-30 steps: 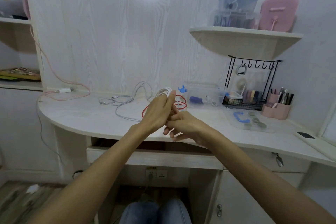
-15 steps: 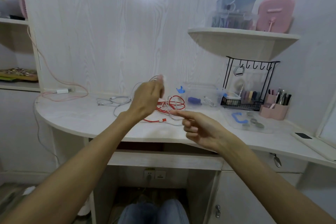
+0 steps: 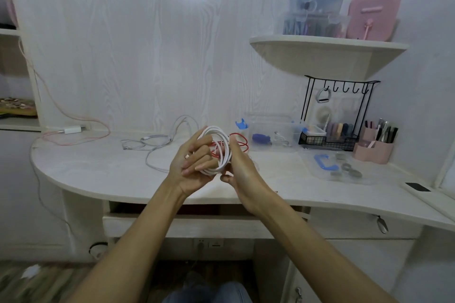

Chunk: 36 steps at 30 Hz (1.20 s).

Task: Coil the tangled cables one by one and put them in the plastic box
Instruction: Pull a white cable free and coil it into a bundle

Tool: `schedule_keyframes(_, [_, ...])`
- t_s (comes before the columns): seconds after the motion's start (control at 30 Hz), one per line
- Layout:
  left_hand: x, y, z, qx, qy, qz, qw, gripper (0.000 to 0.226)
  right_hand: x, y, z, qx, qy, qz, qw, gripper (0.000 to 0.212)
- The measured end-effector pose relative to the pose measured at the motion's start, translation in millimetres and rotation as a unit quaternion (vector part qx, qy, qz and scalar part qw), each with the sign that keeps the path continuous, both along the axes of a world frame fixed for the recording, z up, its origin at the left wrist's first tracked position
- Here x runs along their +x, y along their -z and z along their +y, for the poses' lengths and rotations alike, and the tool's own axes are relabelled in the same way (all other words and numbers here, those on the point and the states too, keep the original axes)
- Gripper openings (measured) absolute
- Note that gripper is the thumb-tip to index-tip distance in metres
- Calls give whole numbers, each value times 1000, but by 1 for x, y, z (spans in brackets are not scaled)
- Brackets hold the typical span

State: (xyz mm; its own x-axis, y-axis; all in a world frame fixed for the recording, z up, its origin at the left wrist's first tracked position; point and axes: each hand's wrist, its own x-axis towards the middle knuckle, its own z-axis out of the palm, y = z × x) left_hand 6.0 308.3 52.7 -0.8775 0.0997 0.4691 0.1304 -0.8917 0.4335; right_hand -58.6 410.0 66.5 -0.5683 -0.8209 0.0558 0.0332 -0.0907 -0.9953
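A white cable [image 3: 222, 147] is wound into a coil above the desk's middle, held between both hands. My left hand [image 3: 190, 163] holds the coil from the left, fingers curled round its loops. My right hand [image 3: 240, 167] grips the coil's right and lower side. Behind the coil a red cable [image 3: 240, 141] lies on the desk, partly hidden. A grey-white cable [image 3: 152, 145] sprawls loose to the left. The clear plastic box [image 3: 269, 134] stands open at the back right, with a blue item and a small white cable inside.
A pink cable with a white charger [image 3: 72, 129] lies at the desk's back left. A black wire rack [image 3: 330, 140], a pink pen holder [image 3: 373, 150] and a clear lid with blue handle [image 3: 334, 165] occupy the right. A shelf [image 3: 327, 47] hangs above.
My hands came back together: the left dropped from its raised position and the right closed in, and the white cable is now a gathered coil between them.
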Motion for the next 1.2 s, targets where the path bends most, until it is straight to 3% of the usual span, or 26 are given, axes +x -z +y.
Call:
schedule_keyframes(0.1, [-10,3,-15,-14,20,-54,998,51,-16,5,-10,15,-62,-121,991,41])
schedule_keyframes(0.2, [-25,8,-32,-68,-65,-144,985,54,-38,12,-19,31,-85,-180,980,38])
schedule_keyframes(0.37, [-69,10,-47,24,-109,-273,956,58,-65,25,-52,-32,48,-203,978,51])
schedule_keyframes(0.5, [-107,19,-50,56,-267,-366,890,47,-88,33,-72,-32,126,-196,972,56])
schedule_keyframes(0.6, [-135,19,-46,58,-341,-384,856,52,-110,39,-80,-16,157,-137,978,47])
schedule_keyframes(0.8, [-186,28,-29,31,-434,-371,820,81,-154,44,-84,-8,212,-150,966,37])
schedule_keyframes(1.0, [-217,35,-18,-129,-541,-381,738,55,-177,45,-74,-1,235,-137,962,49])
schedule_keyframes(1.07, [-221,35,-20,-177,-548,-383,722,55,-184,47,-68,-4,222,-120,968,40])
schedule_keyframes(1.13, [-222,33,-22,-180,-509,-383,749,58,-186,48,-61,-17,202,-116,972,37])
schedule_keyframes(1.2, [-222,31,-26,-139,-405,-373,823,59,-188,50,-53,-43,183,-115,976,39])
